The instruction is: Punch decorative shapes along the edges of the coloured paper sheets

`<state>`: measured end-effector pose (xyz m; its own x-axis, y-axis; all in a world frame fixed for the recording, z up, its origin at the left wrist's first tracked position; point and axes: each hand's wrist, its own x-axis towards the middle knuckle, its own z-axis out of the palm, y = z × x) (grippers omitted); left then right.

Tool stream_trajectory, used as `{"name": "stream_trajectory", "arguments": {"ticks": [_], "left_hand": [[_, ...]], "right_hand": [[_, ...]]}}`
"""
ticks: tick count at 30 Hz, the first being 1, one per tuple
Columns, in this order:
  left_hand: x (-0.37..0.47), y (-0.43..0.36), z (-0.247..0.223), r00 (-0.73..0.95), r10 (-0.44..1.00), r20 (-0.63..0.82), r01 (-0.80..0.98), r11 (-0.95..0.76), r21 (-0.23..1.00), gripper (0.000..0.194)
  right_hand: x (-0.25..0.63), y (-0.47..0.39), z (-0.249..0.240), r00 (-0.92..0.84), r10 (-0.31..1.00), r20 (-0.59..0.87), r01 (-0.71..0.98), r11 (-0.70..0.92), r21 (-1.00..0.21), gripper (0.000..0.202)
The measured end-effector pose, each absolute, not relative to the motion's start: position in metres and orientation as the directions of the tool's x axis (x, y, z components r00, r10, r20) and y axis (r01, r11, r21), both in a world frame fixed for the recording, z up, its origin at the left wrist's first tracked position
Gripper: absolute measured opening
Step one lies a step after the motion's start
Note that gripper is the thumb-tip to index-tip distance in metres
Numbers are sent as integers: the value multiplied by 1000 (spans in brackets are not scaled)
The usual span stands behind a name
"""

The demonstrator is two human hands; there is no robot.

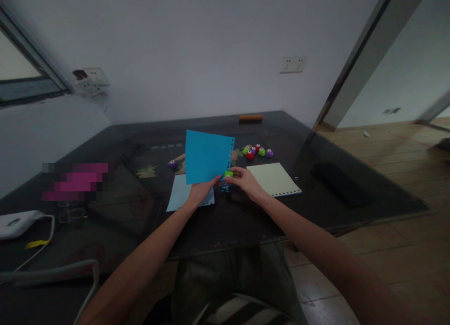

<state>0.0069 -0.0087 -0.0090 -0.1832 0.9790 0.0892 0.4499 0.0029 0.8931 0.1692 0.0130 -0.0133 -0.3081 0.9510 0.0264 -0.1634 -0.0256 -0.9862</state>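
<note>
My left hand (203, 190) is closed on the lower edge of a blue sheet (207, 157), which stands tilted up above the table. Punched holes run down the sheet's right edge. My right hand (247, 179) pinches a small bright-green piece (228, 174) at the sheet's lower right corner, touching or close to it; the exact contact is too small to tell. Just beneath is a small blue patterned shape (225, 186) that I cannot make out. A pale blue sheet (177, 193) lies partly hidden under my left hand. Right of my right hand lies a cream sheet (276, 178) with punched holes.
Several small red, green and purple pieces with white eyes (262, 151) sit behind the cream sheet. A lone purple piece (173, 164) is at left. A dark flat object (342, 183) lies right, a brown bar (251, 117) at the back, and a white corded device (19, 224) far left.
</note>
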Motion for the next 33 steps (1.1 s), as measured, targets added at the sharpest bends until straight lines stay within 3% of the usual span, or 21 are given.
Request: {"name": "stream_trajectory", "arguments": {"ticks": [15, 26, 29, 31, 33], "left_hand": [[-3, -10, 4, -228, 971, 70, 491, 52, 870, 27], [2, -17, 18, -237, 972, 4, 453, 107, 885, 21], [1, -16, 16, -237, 972, 10, 446, 99, 889, 20], [0, -14, 13, -230, 973, 25, 449, 83, 889, 21], [-2, -12, 9, -221, 974, 43, 461, 65, 885, 23]], "right_hand": [[178, 19, -14, -414, 910, 1, -179, -80, -981, 23], [181, 22, -13, -456, 887, -69, -235, -194, -952, 40], [181, 22, -14, -429, 903, -7, -130, -69, -989, 40], [181, 22, -12, -414, 905, 93, 43, 121, -992, 40], [183, 21, -9, -451, 869, 204, 239, 338, -910, 38]]}}
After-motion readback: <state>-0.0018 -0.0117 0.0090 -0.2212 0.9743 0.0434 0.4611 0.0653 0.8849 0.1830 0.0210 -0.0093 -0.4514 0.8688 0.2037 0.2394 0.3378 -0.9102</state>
